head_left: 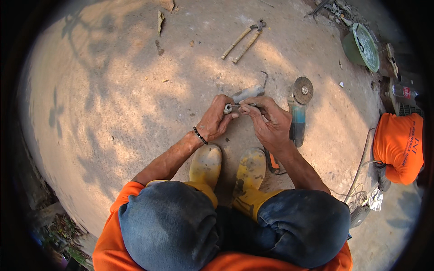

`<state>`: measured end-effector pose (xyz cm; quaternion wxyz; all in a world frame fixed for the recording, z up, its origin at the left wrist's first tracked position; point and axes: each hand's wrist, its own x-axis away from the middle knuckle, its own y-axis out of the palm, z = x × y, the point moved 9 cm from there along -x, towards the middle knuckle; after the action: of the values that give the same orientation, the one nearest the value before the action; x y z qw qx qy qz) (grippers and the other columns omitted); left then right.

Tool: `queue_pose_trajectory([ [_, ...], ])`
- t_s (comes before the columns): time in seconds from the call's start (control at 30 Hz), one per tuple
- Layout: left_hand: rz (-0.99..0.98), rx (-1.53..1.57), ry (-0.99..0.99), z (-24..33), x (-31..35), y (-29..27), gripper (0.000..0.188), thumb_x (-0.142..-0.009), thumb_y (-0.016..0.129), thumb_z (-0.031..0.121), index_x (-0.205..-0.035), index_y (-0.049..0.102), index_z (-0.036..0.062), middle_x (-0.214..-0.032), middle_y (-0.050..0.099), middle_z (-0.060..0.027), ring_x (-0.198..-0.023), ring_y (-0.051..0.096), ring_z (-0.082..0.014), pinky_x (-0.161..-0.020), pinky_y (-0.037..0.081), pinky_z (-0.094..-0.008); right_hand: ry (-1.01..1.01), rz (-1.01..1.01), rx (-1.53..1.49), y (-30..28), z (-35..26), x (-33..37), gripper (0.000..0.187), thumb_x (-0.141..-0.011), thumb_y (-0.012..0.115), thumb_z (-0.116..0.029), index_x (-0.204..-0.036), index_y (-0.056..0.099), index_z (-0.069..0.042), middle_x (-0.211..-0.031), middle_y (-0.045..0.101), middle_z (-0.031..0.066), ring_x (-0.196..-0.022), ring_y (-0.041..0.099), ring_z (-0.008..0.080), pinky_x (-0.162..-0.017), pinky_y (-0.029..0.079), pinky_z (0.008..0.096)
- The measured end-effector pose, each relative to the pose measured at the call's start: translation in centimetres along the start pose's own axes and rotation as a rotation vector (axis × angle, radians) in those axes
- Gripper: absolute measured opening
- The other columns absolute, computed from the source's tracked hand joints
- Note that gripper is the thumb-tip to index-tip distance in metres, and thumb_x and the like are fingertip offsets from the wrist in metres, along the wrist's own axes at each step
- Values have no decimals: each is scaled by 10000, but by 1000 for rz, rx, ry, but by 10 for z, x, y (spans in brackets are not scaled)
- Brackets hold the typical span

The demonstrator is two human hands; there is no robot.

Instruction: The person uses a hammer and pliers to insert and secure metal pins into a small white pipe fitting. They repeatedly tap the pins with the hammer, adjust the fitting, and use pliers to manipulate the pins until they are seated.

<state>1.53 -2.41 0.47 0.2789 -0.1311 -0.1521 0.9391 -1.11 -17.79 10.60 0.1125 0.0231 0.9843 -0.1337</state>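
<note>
My left hand is closed round a small grey metal tube, whose round open end faces me. Close beside it, my right hand pinches a thin metal rod that points toward the tube; whether the two touch I cannot tell. Just beyond my fingers is a grey cylinder, partly hidden by my hands. A thin bent metal rod rises past its right end. To the right of my right hand lies an angle grinder with a worn disc facing up.
Long-handled pincers lie on the concrete ground farther ahead. A green basin stands at the far right. Another person in an orange shirt is at the right, near a cable. My yellow boots are below my hands.
</note>
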Motion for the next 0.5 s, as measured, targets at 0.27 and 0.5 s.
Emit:
queue_pose_trajectory([
  [0.27,4,27,61,2,-3,0,360,-994,754,60,-1291,557,15,-1151,575,-202,-1073,574,-412,-949,488,-490,-96,-89,175,24,14,10,205,-997,766,22,-1201,757,-6,-1143,790,147,-1034,795,292,-840,655,388],
  [0.5,69,202,93,9,-10,-3,296,-1098,663,204,-1294,569,4,-1134,574,-208,-1026,575,-407,-931,488,-482,-83,-81,158,26,21,-3,177,-1006,767,5,-1182,761,-14,-1124,757,143,-976,765,289,-803,625,434],
])
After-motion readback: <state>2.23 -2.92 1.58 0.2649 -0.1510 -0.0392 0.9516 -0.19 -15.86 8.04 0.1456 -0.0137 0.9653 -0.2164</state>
